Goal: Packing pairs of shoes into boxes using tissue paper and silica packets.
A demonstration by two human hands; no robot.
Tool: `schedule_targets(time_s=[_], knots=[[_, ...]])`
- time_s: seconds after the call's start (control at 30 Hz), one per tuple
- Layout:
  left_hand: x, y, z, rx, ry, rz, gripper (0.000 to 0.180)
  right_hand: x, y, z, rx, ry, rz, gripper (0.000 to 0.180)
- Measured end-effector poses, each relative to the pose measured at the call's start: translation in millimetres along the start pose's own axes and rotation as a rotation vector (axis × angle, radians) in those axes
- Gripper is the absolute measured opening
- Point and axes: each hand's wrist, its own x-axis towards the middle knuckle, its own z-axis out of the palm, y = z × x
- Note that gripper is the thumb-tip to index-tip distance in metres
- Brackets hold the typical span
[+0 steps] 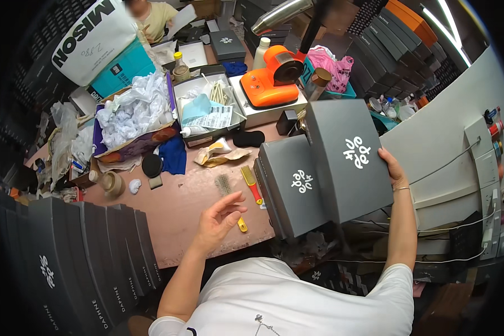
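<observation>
My right hand (395, 168) grips the right edge of a large dark grey shoebox (336, 140) with a white emblem. That box overlaps a second grey shoebox (288, 193) on the right side of the table. My left hand (218, 221) hovers over the near part of the table, its fingers loosely bent and apart, with nothing in it. Close beyond it lie a wire-bristled brush (223, 183), whose yellow handle shows past the fingers, and a yellow brush with a red handle (251, 182).
Stacked grey shoeboxes (89, 257) rise at the near left. Farther back are a carton of crumpled white paper (134, 117), an open box of sticks and labels (210, 106), and an orange device (271, 78). Another person (154, 19) is at the far side. White cables (437, 229) run at right.
</observation>
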Motion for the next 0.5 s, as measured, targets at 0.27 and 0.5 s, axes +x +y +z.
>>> schedule_targets(time_s=[0.27, 0.5], knots=[[-140, 112, -44, 0.763, 0.625, 0.424, 0.044, 17, 13, 23, -0.844, 0.404, -0.563, 0.034], [-268, 228, -68, 1.545, 1.032, 0.159, 0.038, -22, 105, 336, -1.012, -0.731, -0.706, 0.044]])
